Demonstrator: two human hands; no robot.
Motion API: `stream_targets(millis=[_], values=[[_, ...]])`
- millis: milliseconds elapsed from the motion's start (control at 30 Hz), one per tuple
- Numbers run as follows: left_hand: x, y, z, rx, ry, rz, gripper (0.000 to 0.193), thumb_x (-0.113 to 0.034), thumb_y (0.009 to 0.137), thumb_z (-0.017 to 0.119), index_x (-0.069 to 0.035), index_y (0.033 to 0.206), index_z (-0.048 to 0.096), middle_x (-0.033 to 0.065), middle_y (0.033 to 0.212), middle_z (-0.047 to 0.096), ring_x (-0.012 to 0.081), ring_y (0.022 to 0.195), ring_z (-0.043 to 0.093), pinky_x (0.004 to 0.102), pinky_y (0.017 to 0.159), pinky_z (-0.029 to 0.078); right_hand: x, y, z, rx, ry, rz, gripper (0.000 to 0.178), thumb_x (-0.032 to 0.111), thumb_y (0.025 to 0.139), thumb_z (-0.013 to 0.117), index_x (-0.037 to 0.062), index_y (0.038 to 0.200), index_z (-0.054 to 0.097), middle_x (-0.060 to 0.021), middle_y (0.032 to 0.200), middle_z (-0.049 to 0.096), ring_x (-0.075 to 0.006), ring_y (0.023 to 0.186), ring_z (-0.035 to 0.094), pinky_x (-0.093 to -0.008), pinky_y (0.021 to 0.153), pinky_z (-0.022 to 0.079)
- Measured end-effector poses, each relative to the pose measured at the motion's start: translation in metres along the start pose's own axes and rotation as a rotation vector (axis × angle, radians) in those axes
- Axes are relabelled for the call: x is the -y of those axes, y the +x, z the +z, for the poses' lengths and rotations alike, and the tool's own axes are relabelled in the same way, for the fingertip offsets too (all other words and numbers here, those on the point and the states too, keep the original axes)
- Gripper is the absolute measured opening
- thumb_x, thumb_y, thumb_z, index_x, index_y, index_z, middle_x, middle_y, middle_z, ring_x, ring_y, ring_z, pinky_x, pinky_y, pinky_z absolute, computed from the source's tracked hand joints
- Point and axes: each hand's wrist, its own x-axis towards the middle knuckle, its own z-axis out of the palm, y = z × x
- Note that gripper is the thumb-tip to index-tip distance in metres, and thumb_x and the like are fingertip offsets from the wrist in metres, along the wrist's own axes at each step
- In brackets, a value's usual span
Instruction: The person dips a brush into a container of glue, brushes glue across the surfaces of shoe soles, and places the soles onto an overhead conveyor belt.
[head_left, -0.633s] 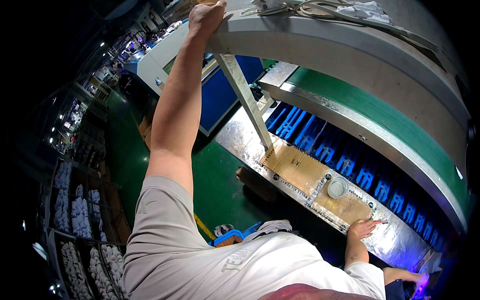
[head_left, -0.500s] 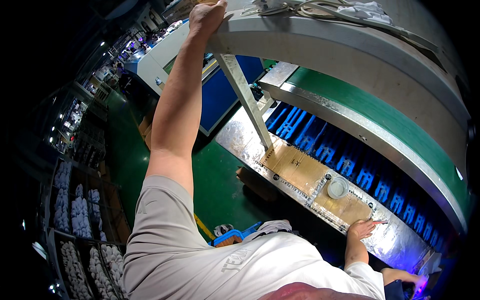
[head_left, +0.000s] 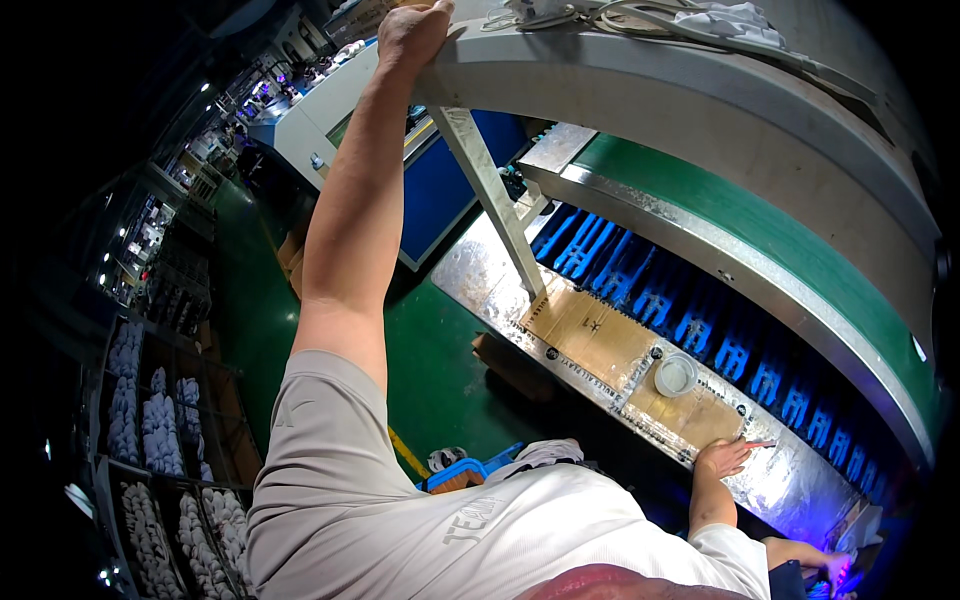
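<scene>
- The left hand [head_left: 412,38], arm raised, is on the left end of the pale beam [head_left: 640,80]; its fingers look curled, but I cannot tell whether it grips the beam or merely leans there.
- The right hand [head_left: 722,458] lies on the metal tabletop [head_left: 785,485], toward its right end, the wrist crossing the near edge and the fingers stretched out.
- A slim red object [head_left: 763,444] lies at the right fingertips, over the tabletop's right part (too small to name surely); I cannot tell whether it is pinched or only touched.
- Just left of that hand, a cardboard piece [head_left: 700,422] lies on the tabletop; near its far left corner stands a round see-through cup [head_left: 676,376].
- A longer cardboard sheet [head_left: 585,328] covers the tabletop further left, by the foot of a slanting post [head_left: 490,200].
- Along the tabletop's far edge runs a row of blue clamp-like parts [head_left: 692,330], and beyond it a green belt [head_left: 700,205] in a metal frame.
- Cables [head_left: 640,18] and a white cloth [head_left: 735,22] lie on top of the beam.
- Past the tabletop's right end, another person's hand [head_left: 838,568] shows in purple light.
</scene>
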Motion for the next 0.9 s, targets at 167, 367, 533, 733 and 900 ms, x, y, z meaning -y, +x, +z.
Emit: stream_targets(millis=[167, 367, 533, 733, 900], values=[[0.013, 0.009, 0.005, 0.006, 0.062, 0.038, 0.039, -0.036, 0.087, 0.064, 0.000, 0.087, 0.078, 0.0133, 0.080, 0.076, 0.0246, 0.080, 0.071, 0.0391, 0.077, 0.053, 0.005, 0.000, -0.003, -0.011, -0.042, 0.002, 0.042, 0.023, 0.097, 0.053, 0.0162, 0.138, 0.055, -0.0044, 0.154, 0.051, -0.0268, 0.148, 0.040, -0.0563, 0.118, 0.032], [0.035, 0.012, 0.012, 0.018, -0.028, 0.057, 0.037, -0.035, 0.086, 0.066, 0.000, 0.081, 0.077, 0.0094, 0.073, 0.072, 0.0192, 0.070, 0.066, 0.0352, 0.068, 0.051, -0.004, -0.007, -0.012, 0.020, -0.025, -0.013, 0.042, 0.024, 0.097, 0.055, 0.0128, 0.137, 0.055, -0.0128, 0.154, 0.049, -0.0289, 0.149, 0.038, -0.0569, 0.118, 0.031], [0.020, 0.004, 0.016, -0.010, -0.146, -0.011, 0.034, -0.032, 0.087, 0.065, -0.001, 0.081, 0.077, 0.0087, 0.076, 0.073, 0.0197, 0.073, 0.066, 0.0367, 0.071, 0.051, 0.002, -0.003, -0.003, 0.021, -0.040, -0.030, 0.046, 0.024, 0.096, 0.058, 0.0126, 0.140, 0.053, -0.0133, 0.153, 0.049, -0.0304, 0.148, 0.038, -0.0586, 0.117, 0.031], [0.059, 0.048, 0.016, -0.345, 0.028, 0.182, 0.033, -0.030, 0.089, 0.064, 0.000, 0.082, 0.077, 0.0093, 0.077, 0.074, 0.0203, 0.073, 0.066, 0.0368, 0.073, 0.051, -0.003, 0.001, 0.010, -0.057, -0.034, -0.058, 0.046, 0.025, 0.096, 0.058, 0.0132, 0.140, 0.053, -0.0103, 0.149, 0.054, -0.0306, 0.147, 0.040, -0.0609, 0.118, 0.030], [0.046, 0.029, 0.014, -0.347, -0.064, 0.258, 0.033, -0.027, 0.090, 0.062, 0.001, 0.082, 0.077, 0.0096, 0.078, 0.075, 0.0225, 0.074, 0.067, 0.0370, 0.075, 0.051, -0.005, 0.002, -0.001, -0.018, -0.027, -0.060, 0.046, 0.027, 0.096, 0.057, 0.0125, 0.139, 0.054, -0.0116, 0.147, 0.055, -0.0315, 0.146, 0.041, -0.0613, 0.119, 0.029]])
